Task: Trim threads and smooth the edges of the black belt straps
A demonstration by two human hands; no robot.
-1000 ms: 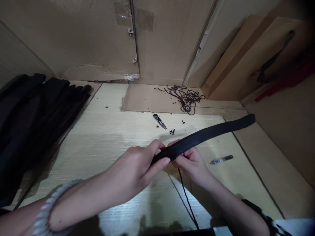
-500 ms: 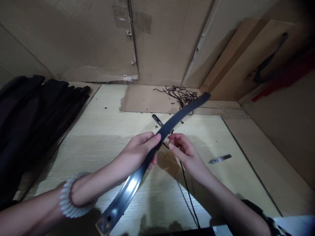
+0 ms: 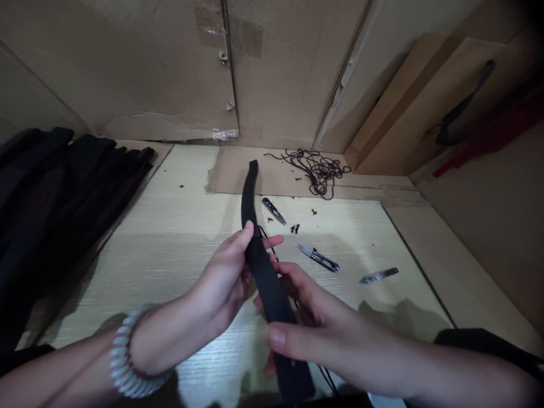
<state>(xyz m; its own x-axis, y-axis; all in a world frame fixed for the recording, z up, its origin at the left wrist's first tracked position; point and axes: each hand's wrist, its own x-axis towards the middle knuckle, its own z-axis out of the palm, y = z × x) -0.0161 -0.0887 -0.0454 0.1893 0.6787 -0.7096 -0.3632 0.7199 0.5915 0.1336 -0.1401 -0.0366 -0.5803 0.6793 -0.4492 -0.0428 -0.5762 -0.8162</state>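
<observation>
A long, curved, flat black strip [image 3: 264, 272] runs from the table's far side down toward me, its matte face up. My left hand [image 3: 232, 266] grips it near the middle, thumb on top. Nearer to me, my right hand [image 3: 297, 317] is closed around the lower part, with its thumb across the face. A thin dark cord [image 3: 268, 241] shows beside the strip by my left fingertips and again below my right hand. How the cord meets the strip is hidden.
Two thread snips [image 3: 318, 259] and a small pointed metal tool [image 3: 378, 276] lie on the table to the right. Dark scraps [image 3: 294, 229] are scattered there. Tangled dark cord [image 3: 317, 170] sits at the back. Black pieces [image 3: 63, 215] are piled left. Cardboard walls [image 3: 289, 73] surround the table.
The strip has swung to a steeper angle and turned from its glossy face to the matte one. My right hand has gone from pinching the cord to gripping the strip. The second snips are uncovered.
</observation>
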